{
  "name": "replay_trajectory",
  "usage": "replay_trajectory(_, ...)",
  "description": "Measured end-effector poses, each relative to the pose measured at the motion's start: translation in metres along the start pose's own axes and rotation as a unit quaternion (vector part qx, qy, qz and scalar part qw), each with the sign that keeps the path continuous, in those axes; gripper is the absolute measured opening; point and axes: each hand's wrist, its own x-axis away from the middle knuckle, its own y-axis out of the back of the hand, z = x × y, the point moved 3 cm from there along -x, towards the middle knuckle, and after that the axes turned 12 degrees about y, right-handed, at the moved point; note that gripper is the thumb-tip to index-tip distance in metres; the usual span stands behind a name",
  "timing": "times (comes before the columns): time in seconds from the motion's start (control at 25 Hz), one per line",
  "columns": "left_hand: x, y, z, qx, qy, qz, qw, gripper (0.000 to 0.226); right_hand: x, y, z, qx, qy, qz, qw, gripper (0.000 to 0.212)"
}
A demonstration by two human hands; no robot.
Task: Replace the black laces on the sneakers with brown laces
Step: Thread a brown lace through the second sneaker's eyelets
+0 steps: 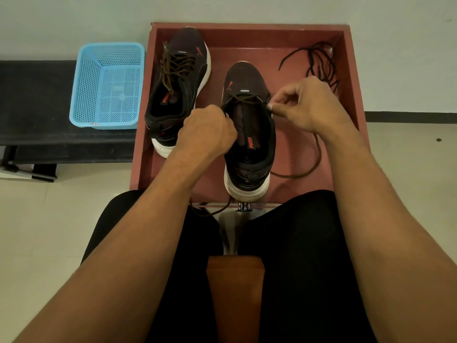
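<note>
Two dark sneakers with white soles stand in a red wooden tray (351, 78). The left sneaker (180, 90) is laced with a brown lace. The right sneaker (249, 134) has a brown lace (243, 98) crossed only through its front eyelets. My left hand (207, 131) grips the shoe's left eyelet edge with the lace end. My right hand (309, 105) pinches the lace at the shoe's right side; its loose end (306, 173) trails over the tray floor. A bundle of black laces (319, 60) lies in the tray's far right corner.
A blue plastic basket (108, 85) sits on a dark bench (37, 102) left of the tray. My legs in black shorts and a brown stool edge (235, 280) fill the foreground. A pale wall stands behind the tray.
</note>
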Motion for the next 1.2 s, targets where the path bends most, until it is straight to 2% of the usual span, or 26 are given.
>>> replay_trajectory(0.12, 0.000, 0.000, -0.001, -0.006, 0.011, 0.005, 1.000, 0.036, 0.005, 0.006, -0.014, -0.021, -0.113, 0.000, 0.993, 0.013)
replay_trajectory(0.24, -0.001, -0.001, -0.002, -0.008, 0.015, 0.006, 1.000, 0.040, 0.007, 0.005, -0.018, -0.026, -0.144, 0.008, 0.989, 0.021)
replay_trajectory(0.36, -0.004, -0.002, 0.000, 0.000, 0.007, -0.008, 1.000, 0.037, 0.009, 0.007, -0.017, -0.030, -0.135, -0.017, 0.990, 0.013)
replay_trajectory(0.48, -0.011, 0.000, 0.001, 0.027, -0.017, -0.024, 0.999, 0.042, 0.009, 0.012, -0.013, -0.064, -0.109, -0.053, 0.991, 0.021)
replay_trajectory(0.56, -0.012, -0.001, 0.001, 0.028, -0.033, -0.026, 0.999, 0.050, 0.009, 0.011, -0.001, -0.146, -0.074, -0.083, 0.983, 0.026)
replay_trajectory(0.68, -0.007, 0.004, 0.001, 0.037, -0.063, -0.046, 0.996, 0.054, 0.010, 0.002, 0.024, -0.292, -0.027, -0.059, 0.954, 0.028)
replay_trajectory(0.8, 0.003, 0.020, -0.001, 0.121, -0.136, -0.108, 0.977, 0.044, 0.014, 0.006, 0.043, -0.412, -0.015, -0.030, 0.911, 0.025)
replay_trajectory(0.88, 0.014, 0.027, -0.007, 0.168, -0.209, -0.110, 0.957, 0.038, 0.015, 0.013, 0.053, -0.501, -0.014, -0.023, 0.865, 0.025)
replay_trajectory(1.04, 0.033, 0.025, -0.018, 0.196, -0.273, -0.023, 0.942, 0.049, 0.013, 0.018, 0.074, -0.647, -0.005, -0.057, 0.760, 0.028)
replay_trajectory(1.2, 0.037, 0.022, -0.020, 0.206, -0.295, 0.104, 0.927, 0.035, 0.009, 0.012, 0.080, -0.741, -0.012, -0.094, 0.665, 0.023)
